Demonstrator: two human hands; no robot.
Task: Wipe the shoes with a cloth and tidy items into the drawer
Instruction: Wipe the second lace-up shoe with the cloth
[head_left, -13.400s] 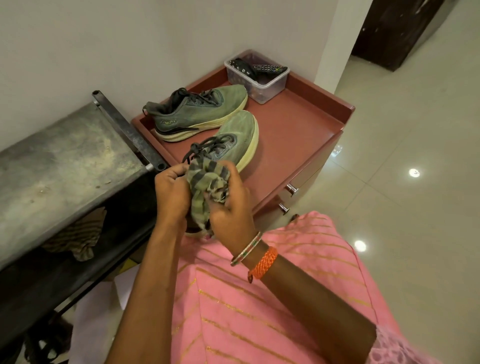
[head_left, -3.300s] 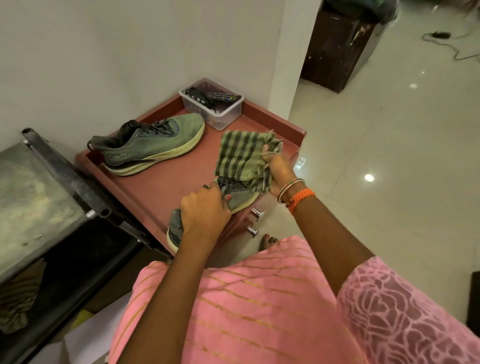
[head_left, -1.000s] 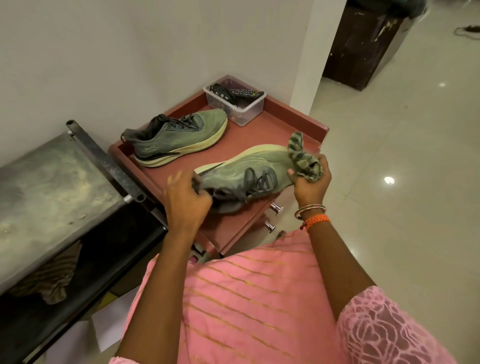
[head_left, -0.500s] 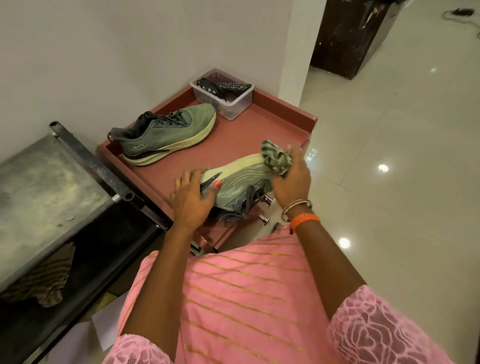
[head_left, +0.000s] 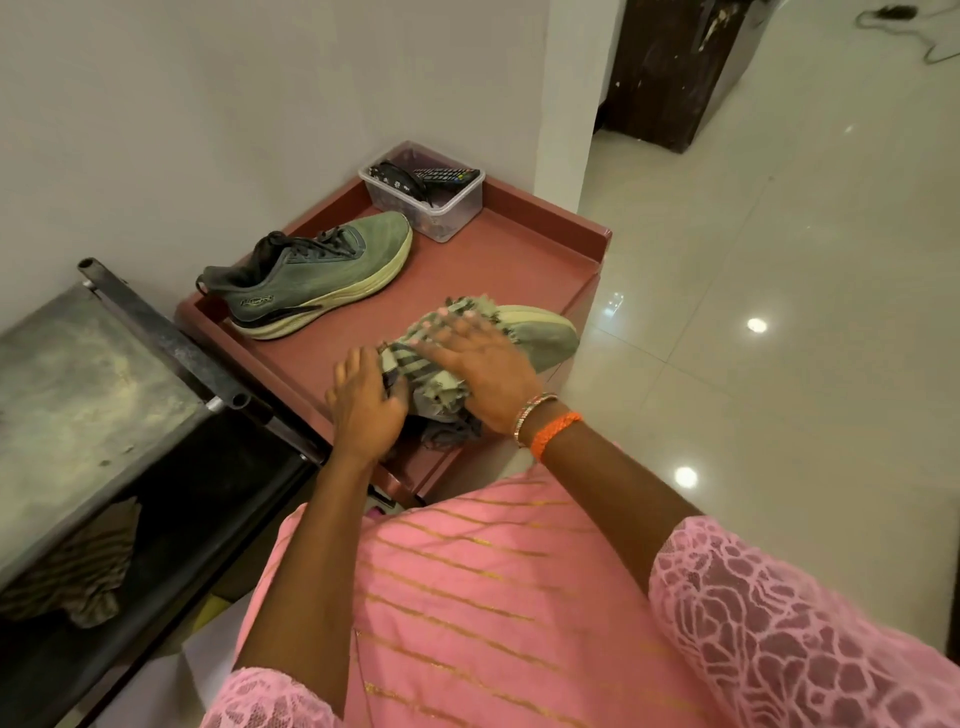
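1. Shoes first: we've got the near shoe (head_left: 540, 332) lying on its side at the front edge of the red counter (head_left: 519, 260), toe pointing right, so its flank faces up where we can rub it.
2. Our right hand (head_left: 483, 369) lies flat with fingers spread on the striped cloth (head_left: 415, 364), pressing it onto that shoe. It's a bit blurred, probably mid-wipe.
3. Our left hand (head_left: 363, 400) grips the heel end, fingers curled round it, most likely to stop the shoe sliding off while we scrub.
4. The other shoe (head_left: 311, 280) stands upright near the wall, well apart from the hands, looks like it's waiting its turn.
5. The clear box (head_left: 447, 208) with remotes in it sits in the back corner, untouched. That's drawer stuff for later, we reckon.
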